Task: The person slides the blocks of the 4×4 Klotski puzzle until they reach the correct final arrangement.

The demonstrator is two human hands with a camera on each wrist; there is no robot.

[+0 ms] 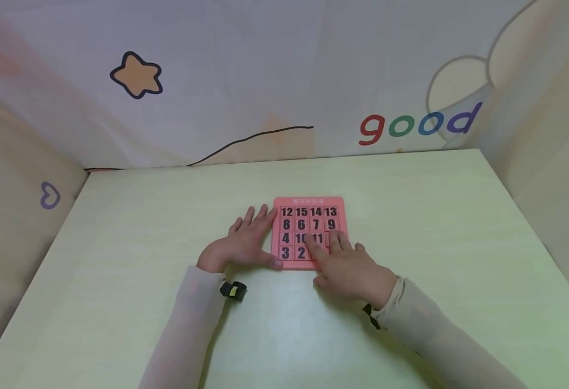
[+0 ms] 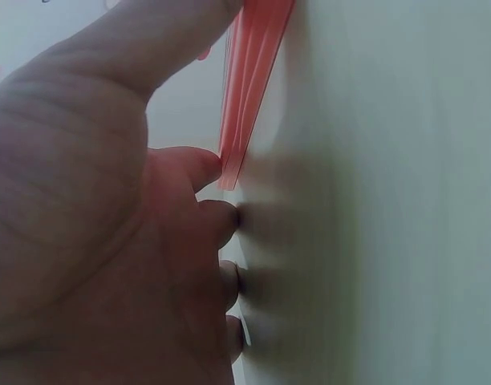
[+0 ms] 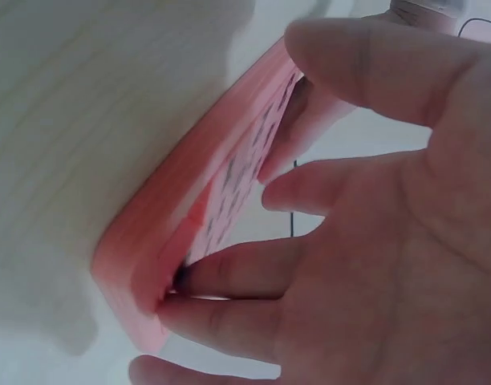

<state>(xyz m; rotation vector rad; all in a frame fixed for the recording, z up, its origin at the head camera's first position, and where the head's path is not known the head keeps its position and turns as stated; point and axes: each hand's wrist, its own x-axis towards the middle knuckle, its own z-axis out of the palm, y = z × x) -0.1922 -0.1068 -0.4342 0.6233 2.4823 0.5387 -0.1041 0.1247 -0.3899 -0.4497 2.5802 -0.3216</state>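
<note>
A pink sliding number puzzle (image 1: 334, 201) lies flat on the table, its tiles bearing black numbers in rows. The top row reads 12, 15, 14, 13. Along the puzzle's left side my left hand (image 1: 245, 242) is spread, thumb at the lower left corner and index fingertip by the upper left edge. Its other fingertips come down beside the puzzle in the left wrist view. My right hand (image 1: 352, 273) reaches over the lower right, fingers extended, hiding tiles there. In the right wrist view, two fingertips (image 3: 229, 271) touch inside the pink frame (image 3: 169, 184) near a corner.
The pale green table (image 1: 167, 216) extends around the puzzle. Behind it stands a light backdrop (image 1: 245, 65) with a star and the word "good", and printed side panels flank the table. Each wrist wears a black strap (image 1: 235, 291).
</note>
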